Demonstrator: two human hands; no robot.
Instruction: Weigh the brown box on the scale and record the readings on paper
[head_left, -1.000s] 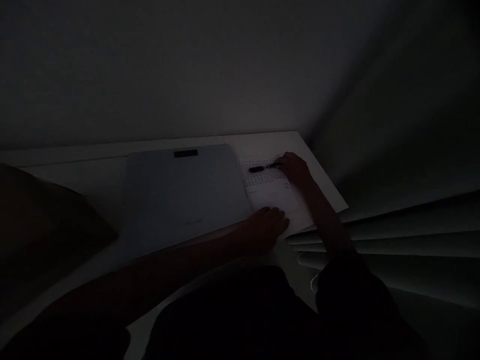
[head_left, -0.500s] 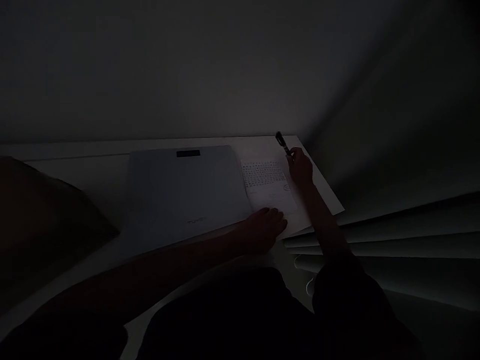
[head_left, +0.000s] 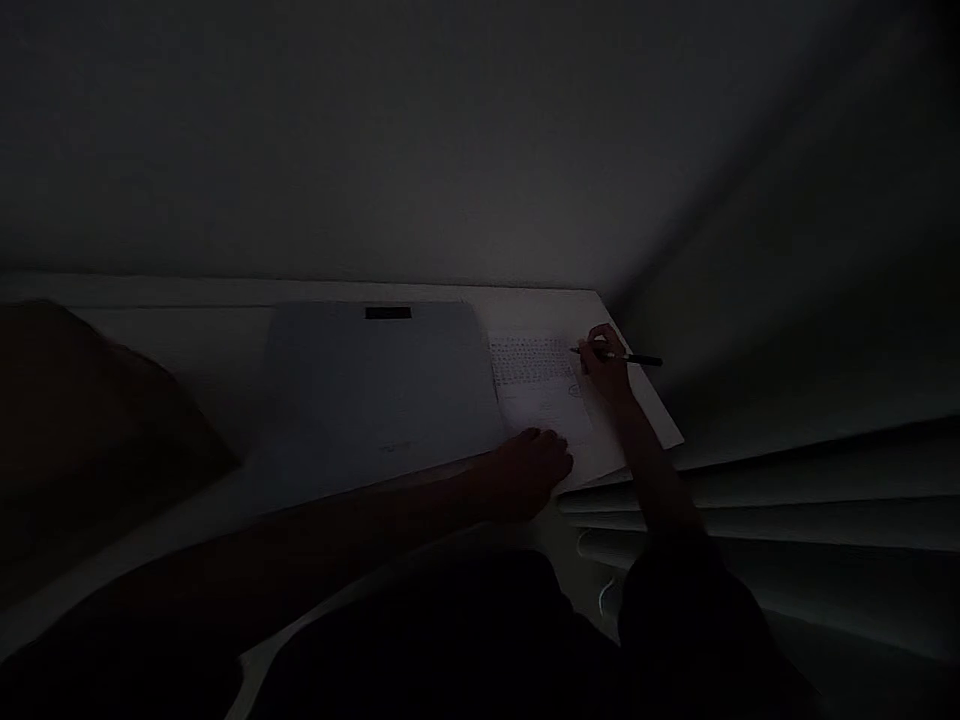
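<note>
A pen is pinched in my right hand, its tip pointing left at the right edge of a written sheet of paper. Rows of small dark marks fill the paper's upper part, and a small ringed mark sits by its right side. Whether the tip touches the paper, I cannot tell. My left hand rests palm down over the paper's lower edge, fingers laid on it, holding nothing. Left of the paper lies a flat grey panel with a dark rectangle near its far edge.
The room is very dark. The white tabletop runs along a wall. A dark brownish object stands at the left. Curtain-like folds hang beyond the table's right end.
My right hand has turned the pen: it pointed up and away and now lies nearly level, tip to the left. My left hand stays on the paper. The view has shifted slightly.
</note>
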